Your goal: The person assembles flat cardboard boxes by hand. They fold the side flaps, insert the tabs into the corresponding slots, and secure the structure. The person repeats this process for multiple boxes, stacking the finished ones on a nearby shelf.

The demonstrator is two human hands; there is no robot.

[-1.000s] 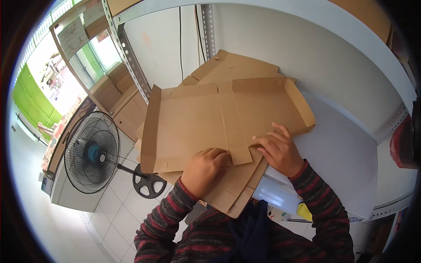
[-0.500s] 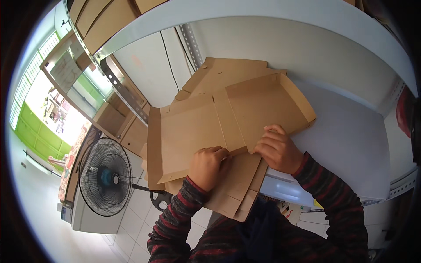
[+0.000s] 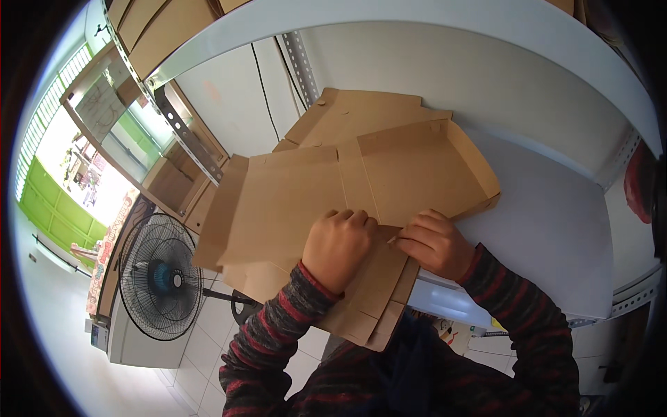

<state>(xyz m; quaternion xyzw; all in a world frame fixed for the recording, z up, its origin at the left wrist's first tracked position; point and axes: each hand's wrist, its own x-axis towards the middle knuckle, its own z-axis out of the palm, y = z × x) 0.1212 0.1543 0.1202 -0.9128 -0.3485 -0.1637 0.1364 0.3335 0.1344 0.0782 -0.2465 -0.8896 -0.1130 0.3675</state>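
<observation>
Brown cardboard box (image 3: 278, 201), partly folded, lies at ctr. of frame, panels spread to either side of a creased mid strip. RH wall stands raised, right of ctr.; LH flap slants outward, left of ctr. Flat cardboard sheets (image 3: 379, 295) lie beneath, visible below ctr.; addl. flat sheet (image 3: 368, 111) projects behind box at upper ctr.

Hands, status: L hand (image 3: 340, 243), fingers curled at near edge of box, approx. at mid strip; thumb hidden, so cannot tell if grip is closed. R hand (image 3: 434, 243), just beside it, thumb and index tip pinched on near-edge flap of box, other fingers folded in.

Surroundings: grey-white counter (image 3: 542, 229), right side of frame; perforated metal upright (image 3: 302, 66), upper ctr.; black fan w/ blue hub (image 3: 158, 274), left side, below mid-height; brown cartons (image 3: 167, 35), upper left.
</observation>
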